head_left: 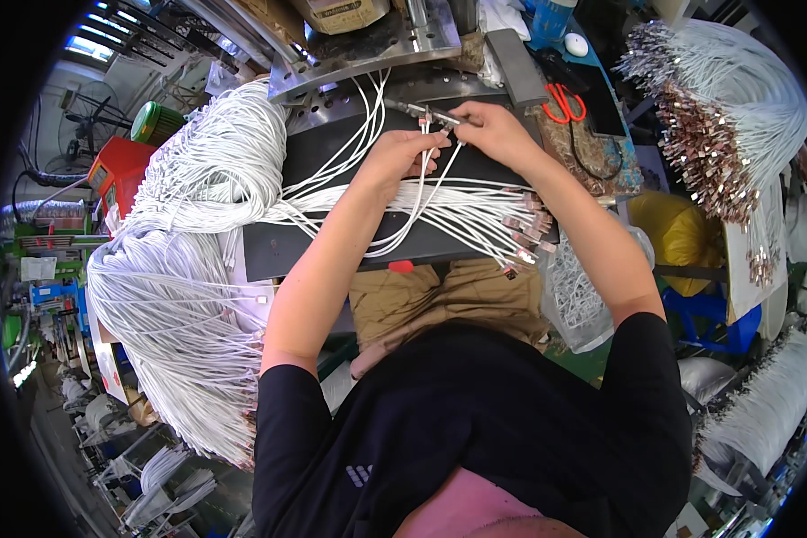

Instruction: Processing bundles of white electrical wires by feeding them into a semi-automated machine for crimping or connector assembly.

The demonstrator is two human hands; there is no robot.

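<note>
My left hand (pixel 400 156) is closed around a white cable (pixel 419 193) with a small copper-coloured connector at its end. Just to its right, my right hand (pixel 495 134) pinches the end of another white cable (pixel 443 176). Both sets of fingertips are close together, in front of a narrow grey metal bar (pixel 415 108). What lies between the fingertips is too small to make out fully. Below my wrists, a bundle of white cables (pixel 462 208) crosses a black mat (pixel 273 249), its copper-coloured connectors fanned out on the right.
A steel machine plate (pixel 368 63) stands beyond my hands. Large heaps of white cable (pixel 211 166) are piled at left. Red-handled scissors (pixel 564 103) lie at right, with a hanging cable bundle (pixel 735 99) farther out. A clear plastic bag (pixel 576 291) hangs beside my right forearm.
</note>
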